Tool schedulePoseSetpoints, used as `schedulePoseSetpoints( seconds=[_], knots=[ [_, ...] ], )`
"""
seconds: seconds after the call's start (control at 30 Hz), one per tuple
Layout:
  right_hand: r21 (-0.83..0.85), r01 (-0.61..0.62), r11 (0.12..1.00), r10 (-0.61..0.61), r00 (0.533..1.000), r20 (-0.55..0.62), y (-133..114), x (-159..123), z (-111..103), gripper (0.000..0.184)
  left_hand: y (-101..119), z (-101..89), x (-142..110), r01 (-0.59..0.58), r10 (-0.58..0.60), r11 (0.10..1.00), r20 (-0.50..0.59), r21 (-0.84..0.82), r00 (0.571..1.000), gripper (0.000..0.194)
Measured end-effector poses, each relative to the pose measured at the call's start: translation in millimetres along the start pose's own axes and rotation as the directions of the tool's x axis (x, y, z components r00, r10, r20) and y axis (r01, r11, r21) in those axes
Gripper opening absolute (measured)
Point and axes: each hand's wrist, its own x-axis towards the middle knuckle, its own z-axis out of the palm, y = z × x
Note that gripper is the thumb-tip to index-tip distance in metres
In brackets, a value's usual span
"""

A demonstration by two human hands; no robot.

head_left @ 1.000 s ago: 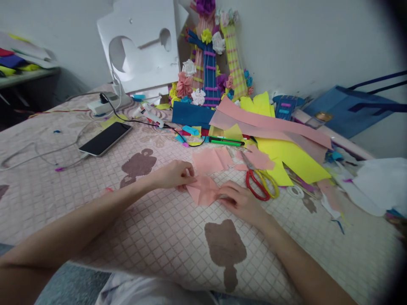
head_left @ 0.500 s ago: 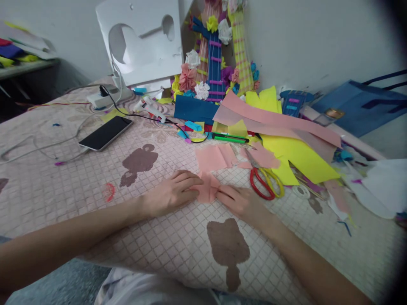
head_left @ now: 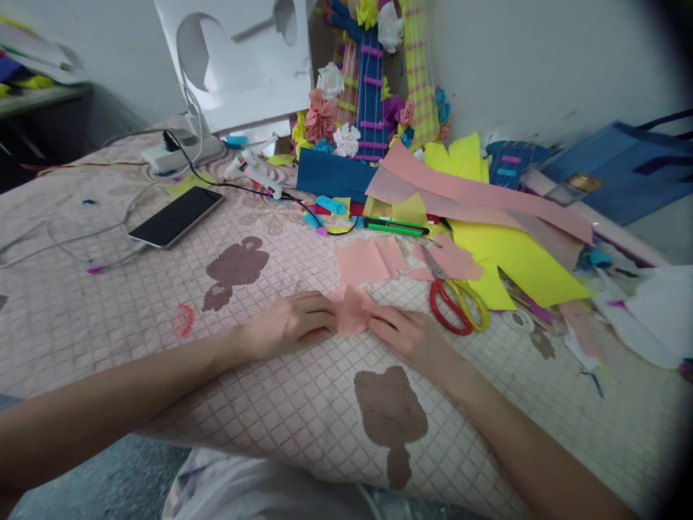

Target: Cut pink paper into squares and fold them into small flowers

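Observation:
A small creased piece of pink paper (head_left: 351, 312) lies between my two hands near the middle of the table. My left hand (head_left: 292, 323) grips its left edge, fingers closed together. On the opposite side, my right hand (head_left: 408, 334) pinches the right edge. Just beyond are flat pink paper squares (head_left: 364, 261), one overlapping another. Scissors (head_left: 452, 307) with one red and one yellow handle rest to the right of my right hand, blades pointing away over pink scraps (head_left: 452, 258).
A phone (head_left: 176, 217) on a cable lies left, near a glue gun (head_left: 260, 177) and power strip (head_left: 173, 155). Behind are a green cutter (head_left: 395, 227), yellow sheets (head_left: 520, 263), long pink strips (head_left: 487, 191) and decorated paper guitars (head_left: 371, 94). A tape roll (head_left: 518, 321) lies right.
Both hands keep hold of the pink paper; its middle now stands out as a raised, creased fold. The whole view has shifted slightly.

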Motion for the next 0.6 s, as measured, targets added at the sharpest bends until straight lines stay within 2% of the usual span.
schedulePoseSetpoints(
  seconds=[0.17,0.37,0.6],
  knots=[
    [0.139,-0.111,0.984,0.122,0.990,-0.069,-1.4,-2.4,6.9,0.019,0.9,0.8,3.1,0.005,-0.004,1.000,-0.039,0.030,0.999,0.012],
    [0.202,-0.108,0.973,0.122,0.991,-0.061,0.1,-5.6,4.5,0.016,2.8,2.8,5.7,-0.081,0.077,0.978,0.031,0.193,0.997,0.019],
    [0.302,-0.222,0.927,0.242,0.970,-0.030,-5.4,-5.8,9.0,0.012,7.9,9.5,6.3,0.113,-0.113,0.994,-0.131,-0.005,0.985,0.014]
  ],
)
